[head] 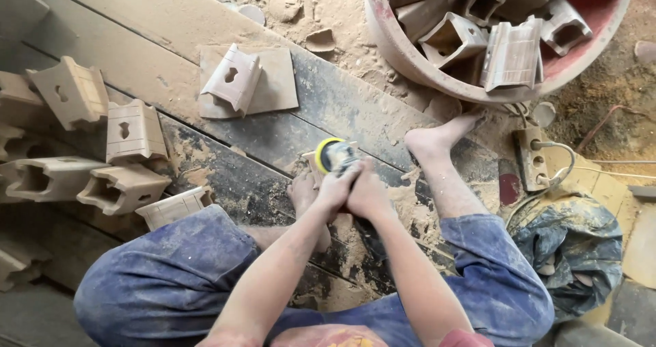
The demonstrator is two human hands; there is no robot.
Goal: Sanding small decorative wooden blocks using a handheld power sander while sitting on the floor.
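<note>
Both my hands are clasped around a small round sander (335, 155) with a yellow rim, low in the middle of the head view. My left hand (333, 190) grips it from the left side, and my right hand (369, 193) wraps it from the right. The sander presses on a small carved wooden piece (311, 161), mostly hidden beneath the tool and held against my left foot (304, 196). My right foot (437, 138) rests on the dusty planks further right. Sawdust covers the dark board under the piece.
Several carved wooden blocks (130, 131) lie stacked at the left, and one (232, 80) sits on a flat board above. A large round tub (410, 49) at top right holds more blocks. A power strip (533, 159) with a cable and a crumpled blue cloth (567, 244) lie at right.
</note>
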